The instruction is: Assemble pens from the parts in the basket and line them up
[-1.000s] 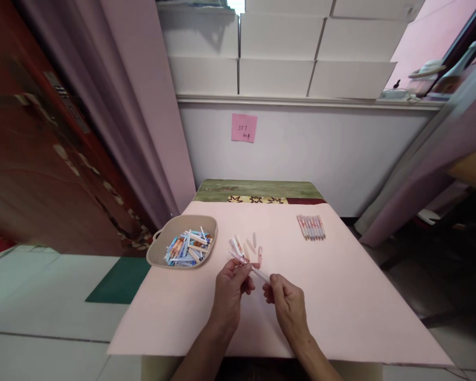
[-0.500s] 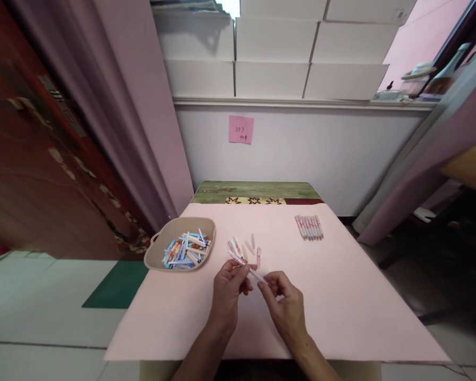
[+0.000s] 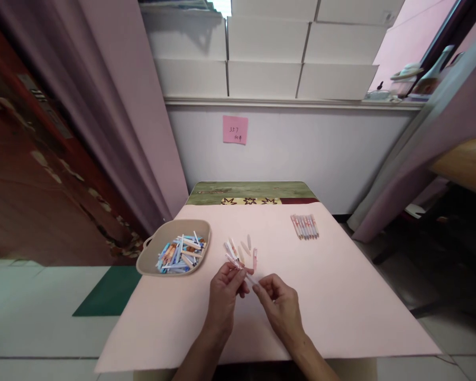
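Note:
My left hand (image 3: 222, 299) is closed in a pinch on a pale pen (image 3: 249, 279) with a pinkish cap end. At the pen's other, translucent end, the thumb and fingers of my right hand (image 3: 282, 304) are closed. Fingers cover parts of the pen, so I cannot tell whether its pieces are fully joined. Just beyond my left hand lie several loose pen parts (image 3: 230, 246). A pinkish pen cap (image 3: 255, 258) and slim pale grip-like pieces (image 3: 246, 247) rest beside them on the table.
To the left, a beige basket (image 3: 153, 254) holds many mixed pen parts (image 3: 184, 253). Several pens (image 3: 304, 226) lie side by side at the back right. A pink cloth (image 3: 341, 307) covers the table. A pink note (image 3: 235, 130) is on the wall.
The view has shifted slightly, so everything appears a little further left. Both hands keep the pen between them, with less of its translucent end showing between the fingers.

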The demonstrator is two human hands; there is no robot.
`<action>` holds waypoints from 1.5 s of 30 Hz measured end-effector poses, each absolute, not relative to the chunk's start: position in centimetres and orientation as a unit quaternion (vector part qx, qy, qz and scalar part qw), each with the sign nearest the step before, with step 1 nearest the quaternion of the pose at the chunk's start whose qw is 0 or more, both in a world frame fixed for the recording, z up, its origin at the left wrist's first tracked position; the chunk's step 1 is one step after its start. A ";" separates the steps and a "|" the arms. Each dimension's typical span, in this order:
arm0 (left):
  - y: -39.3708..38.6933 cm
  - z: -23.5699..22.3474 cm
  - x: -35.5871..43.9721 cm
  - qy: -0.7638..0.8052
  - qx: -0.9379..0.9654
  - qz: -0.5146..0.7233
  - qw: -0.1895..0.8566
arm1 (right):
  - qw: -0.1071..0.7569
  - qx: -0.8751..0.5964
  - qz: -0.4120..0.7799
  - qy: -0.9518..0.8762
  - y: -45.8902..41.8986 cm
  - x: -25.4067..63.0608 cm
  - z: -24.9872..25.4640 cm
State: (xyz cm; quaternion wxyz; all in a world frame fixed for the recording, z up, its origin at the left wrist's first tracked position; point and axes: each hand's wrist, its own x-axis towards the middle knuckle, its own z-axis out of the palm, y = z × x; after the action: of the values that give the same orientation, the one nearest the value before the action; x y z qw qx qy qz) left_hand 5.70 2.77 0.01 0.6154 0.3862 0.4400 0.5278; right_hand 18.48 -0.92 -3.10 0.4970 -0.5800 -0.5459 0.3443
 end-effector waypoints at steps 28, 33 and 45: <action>6.1 -8.4 -0.6 0.631 0.603 0.419 0.250 | 0.318 -0.880 0.081 -0.345 13.4 42.7 -6.5; 6.1 -7.7 -0.3 0.625 0.622 0.403 0.244 | 0.300 -0.886 0.066 -0.347 14.8 42.7 -8.9; 6.0 -8.4 -0.6 0.628 0.630 0.387 0.243 | 0.317 -0.879 0.028 -0.356 14.3 43.3 -11.5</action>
State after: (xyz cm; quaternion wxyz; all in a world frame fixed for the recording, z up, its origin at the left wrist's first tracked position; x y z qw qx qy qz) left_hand -0.63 6.00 -8.43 0.2433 0.6296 0.6279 0.3875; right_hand 43.30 14.26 -11.47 0.3166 -0.8789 -0.3557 0.0280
